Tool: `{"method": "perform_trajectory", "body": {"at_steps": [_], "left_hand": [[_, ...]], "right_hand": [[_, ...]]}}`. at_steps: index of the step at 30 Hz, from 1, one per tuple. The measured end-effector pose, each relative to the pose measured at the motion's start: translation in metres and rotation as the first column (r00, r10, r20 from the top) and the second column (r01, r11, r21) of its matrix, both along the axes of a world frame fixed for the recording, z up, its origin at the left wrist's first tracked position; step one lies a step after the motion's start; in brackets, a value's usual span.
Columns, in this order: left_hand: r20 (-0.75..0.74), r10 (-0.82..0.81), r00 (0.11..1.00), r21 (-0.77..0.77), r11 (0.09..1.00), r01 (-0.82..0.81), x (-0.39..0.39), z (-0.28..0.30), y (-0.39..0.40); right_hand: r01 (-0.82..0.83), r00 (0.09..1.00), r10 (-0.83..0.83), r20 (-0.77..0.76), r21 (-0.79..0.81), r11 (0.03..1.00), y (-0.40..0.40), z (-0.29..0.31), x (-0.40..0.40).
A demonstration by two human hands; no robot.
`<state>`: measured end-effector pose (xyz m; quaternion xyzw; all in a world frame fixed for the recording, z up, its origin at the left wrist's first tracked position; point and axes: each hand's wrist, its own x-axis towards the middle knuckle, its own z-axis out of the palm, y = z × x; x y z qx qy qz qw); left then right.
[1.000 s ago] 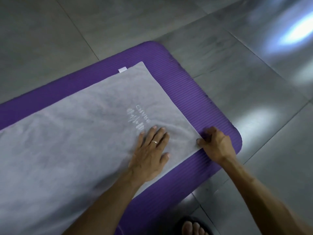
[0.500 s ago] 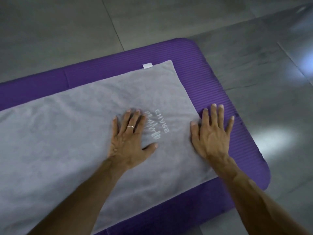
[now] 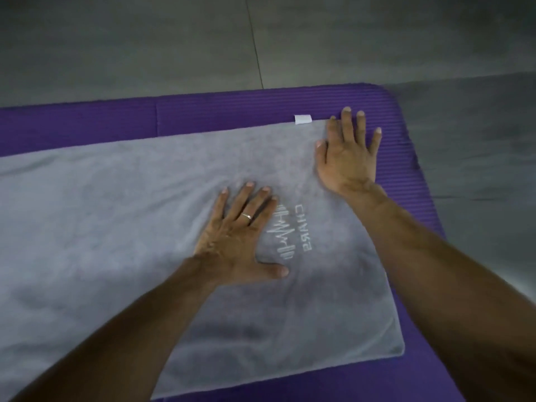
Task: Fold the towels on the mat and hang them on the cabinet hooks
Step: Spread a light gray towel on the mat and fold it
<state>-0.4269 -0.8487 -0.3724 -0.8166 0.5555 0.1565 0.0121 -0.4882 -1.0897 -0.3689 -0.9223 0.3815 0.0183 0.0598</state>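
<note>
A grey towel [image 3: 145,242] lies spread flat on a purple mat [image 3: 232,111], filling the middle and left of the frame, with its short edge toward the right. The left hand [image 3: 240,236] presses flat on the towel in the centre of the frame, fingers straight and spread, gripping nothing, just left of the pale stitched logo [image 3: 293,230]. The right hand [image 3: 348,152] lies flat at the towel's upper right corner, fingers spread and reaching over the edge onto the mat, holding nothing. A small white tag [image 3: 303,118] sticks out of the towel's far edge just left of that hand. Grey floor tiles [image 3: 174,39] fill the top of the frame
</note>
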Motion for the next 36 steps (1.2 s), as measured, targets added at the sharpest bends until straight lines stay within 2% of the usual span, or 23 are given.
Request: {"method": "perform_trajectory", "body": {"at_steps": [3, 5, 6, 8, 11, 13, 16, 19, 22, 23, 25, 26, 28, 32, 34, 36], "left_hand": [[0.030, -0.003, 1.000, -0.004, 1.000, 0.003, -0.007, 0.007, 0.006], [0.078, 0.016, 0.997, -0.116, 0.993, -0.007, -0.028, 0.008, 0.022], [0.086, 0.026, 0.996, -0.172, 0.985, -0.011, -0.044, 0.007, 0.035], [0.042, 0.036, 0.998, -0.209, 0.978, -0.027, -0.073, 0.002, 0.066], [0.013, -0.009, 1.000, -0.164, 0.986, 0.011, -0.087, -0.003, 0.101], [0.032, -0.063, 0.998, -0.123, 0.990, 0.066, -0.076, -0.001, 0.114], [0.090, -0.158, 0.983, -0.084, 0.983, 0.165, -0.047, 0.011, 0.140], [0.120, -0.309, 0.943, -0.042, 0.948, 0.316, -0.010, 0.017, 0.191], [0.130, -0.492, 0.861, -0.042, 0.864, 0.501, 0.027, 0.022, 0.266], [0.134, -0.537, 0.833, -0.043, 0.837, 0.546, 0.039, 0.024, 0.293], [0.147, -0.589, 0.795, -0.021, 0.802, 0.598, 0.062, 0.025, 0.344], [0.149, -0.592, 0.792, 0.008, 0.802, 0.598, 0.072, 0.023, 0.368], [0.132, -0.504, 0.853, 0.050, 0.863, 0.502, 0.083, 0.014, 0.410], [0.063, -0.239, 0.969, -0.035, 0.970, 0.241, 0.059, 0.002, 0.464], [0.038, -0.194, 0.980, -0.041, 0.980, 0.196, 0.043, 0.001, 0.478], [0.017, -0.151, 0.988, -0.061, 0.986, 0.152, 0.038, 0.004, 0.486]], "right_hand": [[-0.088, 0.978, 0.082, 0.191, 0.019, 0.996, 0.080, 0.005, -0.030], [-0.162, 0.953, 0.148, 0.264, 0.031, 0.986, 0.146, 0.004, -0.074], [-0.202, 0.952, 0.185, 0.244, 0.047, 0.978, 0.173, 0.002, -0.102], [-0.235, 0.968, 0.225, 0.109, 0.094, 0.967, 0.199, 0.000, -0.161], [-0.107, 0.989, 0.115, -0.097, 0.083, 0.991, 0.174, 0.002, -0.234], [-0.042, 0.975, 0.055, -0.217, 0.063, 0.997, 0.154, 0.016, -0.251], [-0.181, 0.919, 0.188, -0.348, 0.055, 0.982, 0.158, 0.049, -0.226], [-0.459, 0.839, 0.451, -0.306, 0.048, 0.887, 0.200, 0.087, -0.178], [-0.699, 0.672, 0.692, -0.265, 0.082, 0.710, 0.266, 0.101, -0.129], [-0.744, 0.630, 0.739, -0.238, 0.086, 0.662, 0.290, 0.099, -0.113], [-0.761, 0.616, 0.773, -0.149, 0.139, 0.633, 0.343, 0.084, -0.082], [-0.747, 0.634, 0.767, -0.099, 0.180, 0.640, 0.373, 0.074, -0.068], [-0.707, 0.695, 0.719, 0.013, 0.193, 0.680, 0.428, 0.046, -0.045], [-0.551, 0.823, 0.569, -0.008, 0.234, 0.801, 0.510, 0.014, -0.044], [-0.578, 0.803, 0.596, -0.003, 0.244, 0.779, 0.531, 0.015, -0.066], [-0.622, 0.779, 0.622, 0.073, 0.206, 0.755, 0.534, 0.021, -0.075]]}}
